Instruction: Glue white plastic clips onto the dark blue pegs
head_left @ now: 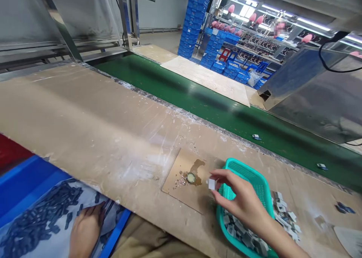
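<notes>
My right hand (244,199) pinches a small pale grey block (211,184) between thumb and fingertips, above the near-left rim of a turquoise plastic basket (267,190). Inside the basket lie many similar grey blocks (240,233). My left hand (87,229) reaches into a blue bin (25,192), fingers bent and close together among small dark pieces (42,216) on a white liner. What those fingertips grip, if anything, is hidden. Left of my right hand, a small round cap-like piece (190,178) sits on a square board (181,197) with a wet brown stain.
More grey blocks (285,214) lie in a heap right of the basket. Two dark pieces (345,208) rest farther right. Beyond the tan table (113,137) runs a green conveyor belt (158,80) carrying small assembled pieces (256,137). Blue crates (192,28) are stacked behind.
</notes>
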`<action>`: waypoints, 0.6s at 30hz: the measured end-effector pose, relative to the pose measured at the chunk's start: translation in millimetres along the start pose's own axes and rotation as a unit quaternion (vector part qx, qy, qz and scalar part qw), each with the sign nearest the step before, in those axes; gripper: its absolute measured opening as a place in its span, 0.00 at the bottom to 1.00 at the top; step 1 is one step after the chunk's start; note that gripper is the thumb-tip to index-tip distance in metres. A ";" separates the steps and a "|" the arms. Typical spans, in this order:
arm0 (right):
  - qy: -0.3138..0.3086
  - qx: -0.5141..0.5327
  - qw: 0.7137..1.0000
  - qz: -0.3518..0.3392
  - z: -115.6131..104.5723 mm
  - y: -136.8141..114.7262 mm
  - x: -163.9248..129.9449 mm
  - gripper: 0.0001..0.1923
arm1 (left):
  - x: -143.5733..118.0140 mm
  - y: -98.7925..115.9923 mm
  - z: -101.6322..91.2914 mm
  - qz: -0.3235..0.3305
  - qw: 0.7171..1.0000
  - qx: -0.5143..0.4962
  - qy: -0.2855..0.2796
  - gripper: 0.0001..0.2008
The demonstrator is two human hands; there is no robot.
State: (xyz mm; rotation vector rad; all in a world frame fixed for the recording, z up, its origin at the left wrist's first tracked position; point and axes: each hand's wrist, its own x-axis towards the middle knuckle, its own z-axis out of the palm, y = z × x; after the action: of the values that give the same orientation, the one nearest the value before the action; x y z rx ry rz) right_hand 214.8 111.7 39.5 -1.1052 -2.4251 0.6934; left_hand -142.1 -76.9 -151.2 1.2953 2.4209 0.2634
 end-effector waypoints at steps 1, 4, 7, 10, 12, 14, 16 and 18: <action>-0.011 -0.002 1.000 -0.009 8.0 -1.3 5.4 0.16 | -0.2 1.9 -2.2 -0.010 1.000 -0.013 -0.001 0.28; -0.050 -0.006 0.998 -0.036 29.2 0.9 18.0 0.15 | -1.6 3.7 -8.4 -0.072 0.995 -0.075 -0.007 0.27; -0.070 -0.019 0.996 -0.055 41.6 6.9 22.8 0.13 | -4.3 1.6 -15.1 -0.159 0.971 -0.177 -0.007 0.24; -0.065 -0.031 0.996 -0.053 45.6 11.3 21.9 0.14 | -8.7 -0.9 -20.7 -0.215 0.923 -0.318 -0.018 0.21; -0.061 -0.033 0.996 -0.050 46.0 13.0 20.4 0.13 | -14.0 0.4 -24.5 -0.230 0.882 -0.410 -0.039 0.23; -0.066 -0.034 0.996 -0.046 46.1 14.2 19.4 0.13 | -21.3 5.9 -29.6 -0.256 0.818 -0.511 -0.058 0.25; -0.075 -0.038 0.996 -0.043 46.6 15.4 18.8 0.13 | -29.2 15.1 -36.1 -0.292 0.741 -0.599 -0.075 0.28; -0.080 -0.043 0.995 -0.045 47.3 16.7 18.5 0.13 | -35.8 25.7 -42.9 -0.320 0.679 -0.656 -0.083 0.30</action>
State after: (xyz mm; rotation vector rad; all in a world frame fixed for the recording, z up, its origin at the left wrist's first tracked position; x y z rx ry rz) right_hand 188.2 122.6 -5.6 -0.9996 -2.6443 0.6774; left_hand -122.4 -91.7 -94.8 -0.1909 1.5622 1.2623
